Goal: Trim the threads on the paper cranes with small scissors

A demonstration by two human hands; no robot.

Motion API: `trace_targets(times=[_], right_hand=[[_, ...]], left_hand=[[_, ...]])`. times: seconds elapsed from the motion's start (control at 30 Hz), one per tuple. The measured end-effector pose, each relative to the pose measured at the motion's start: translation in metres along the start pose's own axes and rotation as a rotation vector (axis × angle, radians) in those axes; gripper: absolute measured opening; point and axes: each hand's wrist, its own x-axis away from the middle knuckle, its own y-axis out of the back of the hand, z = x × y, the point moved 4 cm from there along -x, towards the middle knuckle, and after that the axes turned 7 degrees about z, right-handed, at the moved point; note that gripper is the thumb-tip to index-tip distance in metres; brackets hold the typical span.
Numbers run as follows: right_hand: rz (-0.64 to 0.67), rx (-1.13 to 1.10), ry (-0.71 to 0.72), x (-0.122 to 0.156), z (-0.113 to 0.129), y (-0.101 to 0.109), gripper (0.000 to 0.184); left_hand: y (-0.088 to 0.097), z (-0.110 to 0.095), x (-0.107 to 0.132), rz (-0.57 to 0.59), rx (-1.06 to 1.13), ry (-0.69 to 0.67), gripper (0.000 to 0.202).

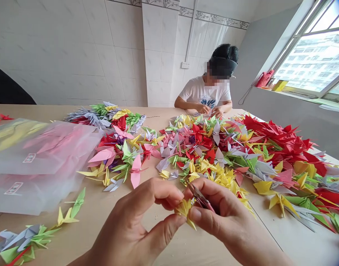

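My left hand (136,218) pinches a small yellow folded-paper piece (184,208) between thumb and fingertips, above the near middle of the table. My right hand (233,218) is closed around a small pair of scissors (201,198) with dark blades and what looks like a pink handle. Its thumb also touches the right side of the yellow paper. Just behind both hands spreads a heap of yellow folded-paper pieces (210,171). Pink, red, green and lilac paper cranes (186,142) lie beyond them. The palm side of my right hand is partly hidden.
Milky plastic bags (47,188) holding folded paper lie at left. A string of paper cranes (27,240) sits near the front left corner. Red cranes (277,142) are piled at right. Across the table (158,244) a person (204,92) in a white shirt handles something small.
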Motion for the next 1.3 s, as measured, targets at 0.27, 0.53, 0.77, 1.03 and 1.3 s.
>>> trace_targets(times=[0.27, 0.53, 0.77, 1.03, 1.3], right_hand=[[-0.01, 0.002, -0.02, -0.001, -0.003, -0.001, 0.021], [0.001, -0.076, 0.019, 0.004, -0.001, 0.0, 0.015], [0.015, -0.028, 0.019, 0.005, -0.002, -0.002, 0.016], [-0.008, 0.042, -0.034, 0.009, 0.003, -0.01, 0.02], [0.032, -0.15, -0.006, 0.009, 0.002, -0.01, 0.02]], left_hand=[[-0.004, -0.007, -0.001, 0.01, -0.036, 0.0, 0.019], [0.002, -0.013, 0.0, 0.009, -0.014, 0.012, 0.017], [0.001, -0.012, 0.002, 0.079, 0.034, -0.025, 0.015], [0.006, 0.006, 0.005, 0.134, 0.331, 0.325, 0.004], [0.002, 0.011, 0.0, 0.225, 0.753, 0.387, 0.015]])
